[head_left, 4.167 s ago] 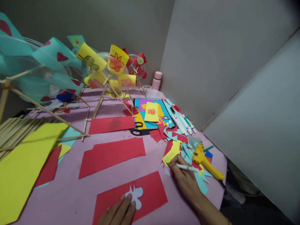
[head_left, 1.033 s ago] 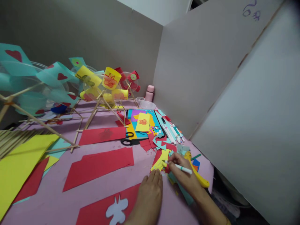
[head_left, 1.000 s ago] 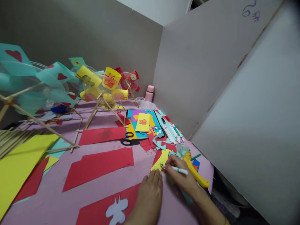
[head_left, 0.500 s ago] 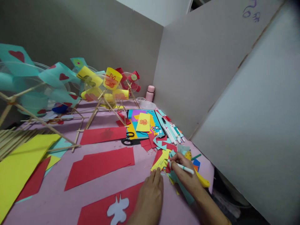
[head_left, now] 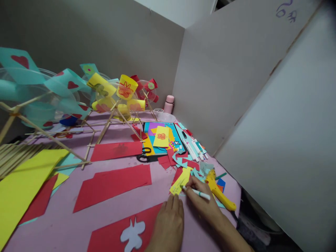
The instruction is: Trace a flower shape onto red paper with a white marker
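A white marker pen with a green band (head_left: 201, 194) is pinched in my right hand (head_left: 203, 204). Its tip is down at the right edge of a small yellow paper piece (head_left: 180, 181) that carries faint marks. My left hand (head_left: 169, 218) lies flat, fingers stretched out, with its fingertips at the lower edge of that yellow piece. Left of this hand, a white butterfly cutout (head_left: 132, 233) rests on a red sheet (head_left: 102, 238), which the hand partly covers. Coloured paper scraps (head_left: 181, 160) lie around the yellow piece.
A yellow glue gun (head_left: 222, 196) lies right of my right hand. Black-handled scissors (head_left: 144, 158), several markers (head_left: 190, 149) and red sheets (head_left: 112, 185) are farther in. Stick frames with paper-cup wheels (head_left: 115, 105) stand at the back left. A grey partition (head_left: 210, 77) bounds the right side.
My right hand and the marker have shifted down and slightly left, uncovering more of the glue gun. My left hand stays almost in place, with its fingertips slightly lower.
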A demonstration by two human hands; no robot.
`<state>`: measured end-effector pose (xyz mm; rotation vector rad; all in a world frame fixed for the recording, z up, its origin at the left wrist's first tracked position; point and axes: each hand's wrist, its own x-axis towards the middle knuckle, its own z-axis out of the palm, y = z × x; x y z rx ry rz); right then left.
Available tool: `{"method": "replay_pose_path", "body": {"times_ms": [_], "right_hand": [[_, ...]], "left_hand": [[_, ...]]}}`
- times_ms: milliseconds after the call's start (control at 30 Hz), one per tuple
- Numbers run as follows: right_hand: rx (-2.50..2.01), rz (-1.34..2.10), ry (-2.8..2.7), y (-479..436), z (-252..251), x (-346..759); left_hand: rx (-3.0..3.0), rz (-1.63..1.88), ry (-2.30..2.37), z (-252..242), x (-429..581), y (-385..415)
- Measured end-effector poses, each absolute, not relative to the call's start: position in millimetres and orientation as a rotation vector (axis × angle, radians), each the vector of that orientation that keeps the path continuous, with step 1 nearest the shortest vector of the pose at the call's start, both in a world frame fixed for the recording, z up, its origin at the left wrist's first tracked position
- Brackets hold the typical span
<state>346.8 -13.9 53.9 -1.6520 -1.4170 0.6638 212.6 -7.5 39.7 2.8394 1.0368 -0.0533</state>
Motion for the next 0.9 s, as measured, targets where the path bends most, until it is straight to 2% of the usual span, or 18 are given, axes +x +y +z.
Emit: {"method": "replay_pose_path", "body": {"times_ms": [567,800,900], "right_hand": [[-1.639,0.682,-1.306,-18,59,360],[-1.541,0.725,-1.199,-25,56,349],[-1.481,0.692,-1.114,-28,54,343]], "left_hand": [[2.892,-0.143,1.027,44,212,-8],[2.930,-0.025,1.053,41,206,-8],[3.043,0.259,0.986,32,198,-11]]}}
